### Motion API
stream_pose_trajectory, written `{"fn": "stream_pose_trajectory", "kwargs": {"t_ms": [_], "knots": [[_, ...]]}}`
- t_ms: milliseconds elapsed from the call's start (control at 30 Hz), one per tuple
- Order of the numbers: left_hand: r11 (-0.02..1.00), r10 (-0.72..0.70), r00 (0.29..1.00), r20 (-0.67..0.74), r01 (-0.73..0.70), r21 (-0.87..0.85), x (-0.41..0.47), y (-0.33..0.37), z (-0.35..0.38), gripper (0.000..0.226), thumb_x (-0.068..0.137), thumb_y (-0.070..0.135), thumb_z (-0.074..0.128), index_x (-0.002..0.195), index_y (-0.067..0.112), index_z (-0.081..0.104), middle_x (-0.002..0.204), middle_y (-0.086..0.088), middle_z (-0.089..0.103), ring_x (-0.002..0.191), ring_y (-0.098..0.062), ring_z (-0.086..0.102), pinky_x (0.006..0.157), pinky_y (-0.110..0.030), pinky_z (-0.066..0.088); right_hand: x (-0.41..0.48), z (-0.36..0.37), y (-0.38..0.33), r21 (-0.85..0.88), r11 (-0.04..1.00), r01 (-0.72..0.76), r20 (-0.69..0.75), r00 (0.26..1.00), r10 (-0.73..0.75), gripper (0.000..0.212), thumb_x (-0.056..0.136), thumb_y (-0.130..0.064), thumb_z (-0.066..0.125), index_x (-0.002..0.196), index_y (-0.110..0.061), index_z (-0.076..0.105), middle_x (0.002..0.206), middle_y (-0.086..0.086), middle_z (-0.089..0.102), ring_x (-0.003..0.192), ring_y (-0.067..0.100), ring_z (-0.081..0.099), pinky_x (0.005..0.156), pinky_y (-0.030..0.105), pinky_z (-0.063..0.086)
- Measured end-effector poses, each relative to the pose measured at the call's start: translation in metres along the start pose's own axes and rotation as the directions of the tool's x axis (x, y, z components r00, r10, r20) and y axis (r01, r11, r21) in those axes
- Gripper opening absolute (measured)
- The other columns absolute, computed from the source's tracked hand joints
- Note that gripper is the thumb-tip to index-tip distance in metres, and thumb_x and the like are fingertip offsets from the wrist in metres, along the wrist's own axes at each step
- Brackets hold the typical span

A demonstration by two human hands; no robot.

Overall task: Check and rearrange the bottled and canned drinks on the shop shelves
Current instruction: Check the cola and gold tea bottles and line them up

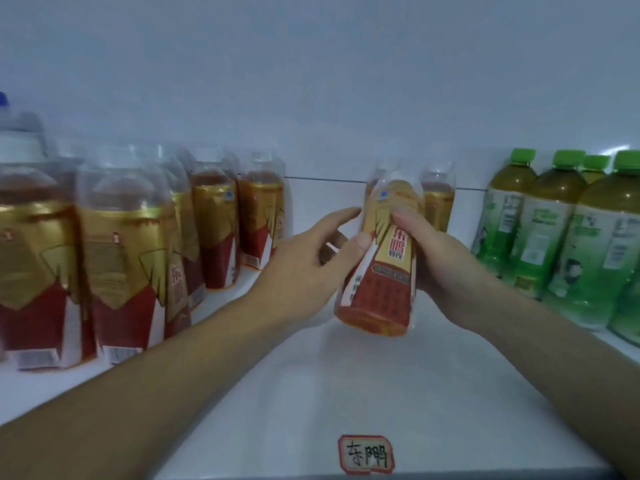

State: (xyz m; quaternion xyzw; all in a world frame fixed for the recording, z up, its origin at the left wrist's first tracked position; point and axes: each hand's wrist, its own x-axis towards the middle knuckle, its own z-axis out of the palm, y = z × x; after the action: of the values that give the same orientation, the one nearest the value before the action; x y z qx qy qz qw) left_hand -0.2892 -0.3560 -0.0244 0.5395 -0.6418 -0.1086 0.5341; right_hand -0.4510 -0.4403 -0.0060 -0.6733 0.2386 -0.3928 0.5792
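A bottle of amber drink with a red and gold label is tilted above the white shelf, its base lifted toward me. My right hand grips its right side, thumb across the label. My left hand holds its left side with the thumb on the label and fingers reaching behind. Two more bottles of the same drink stand upright just behind it. Several matching red and gold bottles stand in rows on the left.
Green-capped bottles of green tea stand in rows at the right. A bottle with a blue cap sits at the far left. A handwritten price tag is stuck on the shelf's front edge. The white back wall is close behind.
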Motion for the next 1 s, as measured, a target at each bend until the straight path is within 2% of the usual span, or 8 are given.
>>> {"fn": "stream_pose_trajectory", "kwargs": {"t_ms": [100, 200, 300, 433, 567, 733, 933, 1000], "knots": [[0.996, -0.060, 0.998, 0.027, 0.058, 0.063, -0.001, 0.008, -0.008, 0.073, 0.071, 0.071, 0.065, 0.137, 0.044, 0.050, 0.119, 0.024, 0.060, 0.099, 0.002, 0.064, 0.091, -0.032, 0.056, -0.007, 0.006, -0.001, -0.161, 0.974, 0.162, -0.013, 0.986, -0.166, 0.052, 0.067, -0.049, 0.072, 0.113, -0.023, 0.068, 0.098, -0.006, 0.078, 0.090, 0.012, 0.074, 0.075, 0.025, 0.058], [0.977, -0.070, 0.996, 0.063, 0.055, 0.205, -0.003, 0.020, -0.015, 0.069, 0.082, 0.052, 0.073, 0.141, 0.042, 0.040, 0.121, 0.024, 0.058, 0.103, 0.008, 0.058, 0.091, -0.024, 0.051, -0.008, 0.014, 0.000, -0.217, 0.965, 0.148, 0.024, 0.989, -0.146, 0.064, 0.063, -0.046, 0.079, 0.121, -0.026, 0.063, 0.105, -0.009, 0.076, 0.098, 0.005, 0.072, 0.083, 0.023, 0.057], [0.927, -0.067, 0.997, 0.046, 0.046, 0.372, -0.004, 0.032, -0.031, 0.087, 0.077, 0.062, 0.073, 0.148, 0.041, 0.028, 0.136, 0.022, 0.052, 0.121, -0.001, 0.054, 0.097, -0.028, 0.047, -0.009, 0.018, -0.011, -0.323, 0.944, 0.069, 0.138, 0.990, -0.025, 0.074, 0.063, -0.054, 0.082, 0.129, -0.032, 0.056, 0.115, -0.013, 0.074, 0.107, 0.005, 0.069, 0.098, 0.031, 0.053], [0.535, -0.001, 0.998, 0.065, -0.054, 0.843, -0.014, 0.059, -0.065, 0.075, 0.089, 0.066, 0.054, 0.153, 0.035, 0.028, 0.157, 0.011, 0.035, 0.142, -0.013, 0.036, 0.112, -0.036, 0.035, -0.013, 0.019, -0.026, -0.472, 0.881, -0.001, 0.236, 0.963, 0.128, 0.038, 0.081, -0.037, 0.079, 0.114, -0.037, 0.059, 0.097, -0.023, 0.075, 0.091, -0.003, 0.070, 0.082, 0.021, 0.055], [0.244, 0.316, 0.947, 0.063, -0.145, 0.959, -0.012, 0.093, -0.100, 0.043, 0.099, 0.048, 0.043, 0.137, 0.031, 0.053, 0.134, 0.010, 0.060, 0.122, -0.015, 0.053, 0.105, -0.035, 0.036, 0.000, 0.031, -0.030, -0.523, 0.852, -0.005, 0.218, 0.966, 0.139, 0.042, 0.082, -0.017, 0.082, 0.116, -0.028, 0.060, 0.098, -0.012, 0.076, 0.095, 0.008, 0.072, 0.086, 0.029, 0.059], [0.068, 0.236, 0.971, -0.042, 0.026, 0.997, 0.001, 0.097, -0.127, 0.038, 0.099, 0.042, 0.045, 0.127, 0.023, 0.061, 0.121, 0.003, 0.066, 0.112, -0.021, 0.059, 0.092, -0.036, 0.043, 0.029, 0.068, -0.016, -0.467, 0.884, 0.038, 0.206, 0.976, 0.067, 0.032, 0.085, -0.010, 0.079, 0.101, -0.029, 0.058, 0.100, -0.007, 0.070, 0.092, 0.010, 0.068, 0.079, 0.027, 0.059], [0.026, 0.205, 0.975, -0.086, 0.082, 0.996, -0.005, 0.070, -0.134, 0.036, 0.099, 0.045, 0.038, 0.101, 0.026, 0.069, 0.080, 0.008, 0.064, 0.074, -0.015, 0.059, 0.061, -0.028, 0.041, 0.063, 0.101, -0.002, -0.428, 0.903, 0.044, 0.173, 0.984, 0.034, 0.032, 0.079, -0.010, 0.081, 0.104, -0.022, 0.064, 0.105, 0.001, 0.073, 0.096, 0.017, 0.071, 0.088, 0.038, 0.060], [0.040, 0.227, 0.971, -0.080, 0.072, 0.997, -0.006, 0.068, -0.134, 0.038, 0.099, 0.046, 0.036, 0.098, 0.027, 0.068, 0.079, 0.008, 0.065, 0.073, -0.014, 0.060, 0.062, -0.028, 0.043, 0.070, 0.109, 0.004, -0.414, 0.908, 0.056, 0.145, 0.989, 0.005, 0.056, 0.065, -0.022, 0.087, 0.115, -0.013, 0.063, 0.108, 0.005, 0.072, 0.097, 0.020, 0.072, 0.088, 0.043, 0.061]]}}
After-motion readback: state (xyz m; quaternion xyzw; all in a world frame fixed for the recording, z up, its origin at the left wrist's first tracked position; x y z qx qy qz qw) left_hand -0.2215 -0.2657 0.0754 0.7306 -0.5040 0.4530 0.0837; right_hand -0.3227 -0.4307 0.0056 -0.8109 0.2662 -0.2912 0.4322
